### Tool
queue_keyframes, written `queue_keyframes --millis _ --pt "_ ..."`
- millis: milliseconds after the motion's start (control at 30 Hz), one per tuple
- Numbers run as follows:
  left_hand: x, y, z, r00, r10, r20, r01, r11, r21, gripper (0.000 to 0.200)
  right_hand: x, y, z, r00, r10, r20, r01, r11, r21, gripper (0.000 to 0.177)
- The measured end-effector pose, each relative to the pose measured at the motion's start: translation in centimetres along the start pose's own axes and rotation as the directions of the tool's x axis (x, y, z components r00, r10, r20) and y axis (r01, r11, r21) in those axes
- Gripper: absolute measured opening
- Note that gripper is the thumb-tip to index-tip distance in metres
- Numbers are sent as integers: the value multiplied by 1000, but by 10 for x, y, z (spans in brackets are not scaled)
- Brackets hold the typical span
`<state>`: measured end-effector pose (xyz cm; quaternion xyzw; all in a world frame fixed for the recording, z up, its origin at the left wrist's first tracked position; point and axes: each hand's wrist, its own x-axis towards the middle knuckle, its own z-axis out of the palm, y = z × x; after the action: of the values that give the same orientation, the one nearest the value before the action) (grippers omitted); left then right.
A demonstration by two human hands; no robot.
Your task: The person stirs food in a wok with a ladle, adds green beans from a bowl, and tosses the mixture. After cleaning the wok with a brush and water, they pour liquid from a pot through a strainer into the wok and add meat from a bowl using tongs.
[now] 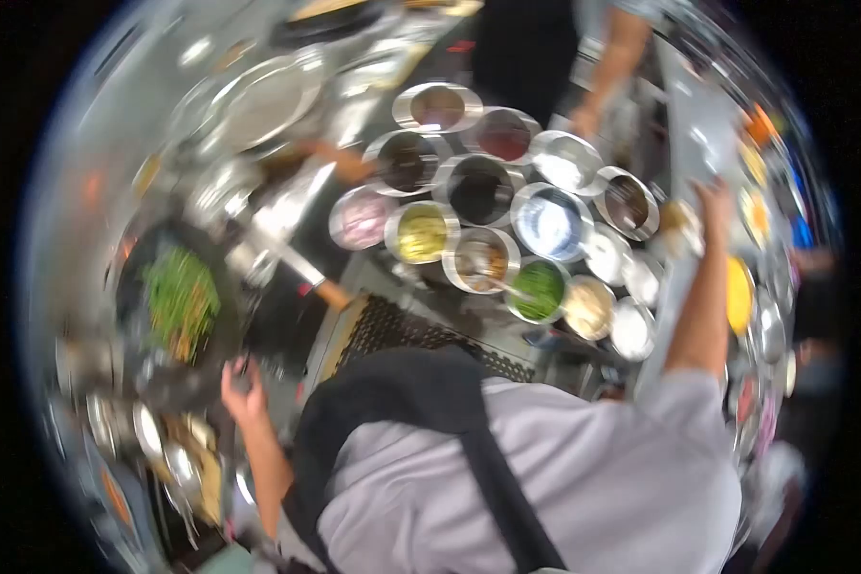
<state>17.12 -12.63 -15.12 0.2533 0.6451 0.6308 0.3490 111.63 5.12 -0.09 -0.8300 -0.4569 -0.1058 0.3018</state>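
Note:
My left hand (246, 390) is curled around something small and dark, right beside the near edge of a black wok (134, 316). Long green stalks (180, 297) lie heaped in the wok. Far to the right, my right hand (711, 203) reaches over a steel counter edge (694, 120), its fingers smeared by motion. Just left of its wrist is a small pale container (681, 230). Between my arms stand round steel tubs, among them chopped greens (538, 290), yellow pieces (421, 232) and pale pink pieces (362, 217).
A wooden-handled tool (333, 293) lies across the stove side. A round pan (268, 100) sits at the upper left. Another person's forearm (614, 72) comes in at the top, close to the tubs. Ladles and bowls (182, 464) crowd the lower left; a black perforated mat (383, 330) covers the floor.

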Motion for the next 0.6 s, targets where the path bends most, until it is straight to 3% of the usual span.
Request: queue_keyframes --millis 33,67,133,167,200,233,267,300,333,367,433,500,533,567,600 --pt "14 -12 -14 994 -65 88 90 944 -319 14 -16 -47 -21 997 60 -45 -41 936 350 62" --pt "24 2 -24 893 -418 166 372 480 -794 13 -47 -102 -42 997 40 -59 7 770 638 49" --pt "18 62 -5 913 -408 23 258 533 -806 13 -130 -206 -61 992 -66 -103 122 563 818 29" --pt "22 90 -4 929 -368 32 216 471 -855 13 -171 -243 -60 980 -192 -55 143 486 862 21" --pt "33 109 -12 926 -372 71 246 448 -859 13 -220 -299 -63 973 -199 114 10 533 846 19" --pt "63 113 -31 918 -374 131 285 395 -873 11 -259 -333 -41 907 -406 115 79 430 900 21" --pt "82 125 -40 940 -288 184 288 377 -880 10 -297 -369 -28 730 -555 398 -163 425 891 26" --pt "101 134 -44 948 -239 210 290 378 -879 10 -331 -404 -15 509 -548 664 -293 615 732 36" --pt "131 133 -53 928 -320 191 308 368 -877 10 -360 -434 5 382 -654 653 -144 655 741 46" --pt "161 125 -63 919 -339 200 317 338 -886 11 -385 -445 54 371 -712 597 61 660 749 55" --pt "202 112 -70 932 -331 150 285 409 -867 11 -423 -482 118 417 -728 544 341 680 650 64" --pt "247 93 -87 924 -306 228 334 363 -870 10 -445 -511 176 285 -633 720 294 772 563 69" --pt "253 99 -93 915 -329 232 355 387 -851 11 -442 -536 177 51 -355 934 -97 929 358 67" --pt "256 105 -94 906 -355 231 373 413 -831 13 -437 -537 210 272 -602 751 130 796 591 59" --pt "260 101 -96 918 -345 196 333 400 -854 17 -432 -552 202 407 -753 517 311 646 697 51"
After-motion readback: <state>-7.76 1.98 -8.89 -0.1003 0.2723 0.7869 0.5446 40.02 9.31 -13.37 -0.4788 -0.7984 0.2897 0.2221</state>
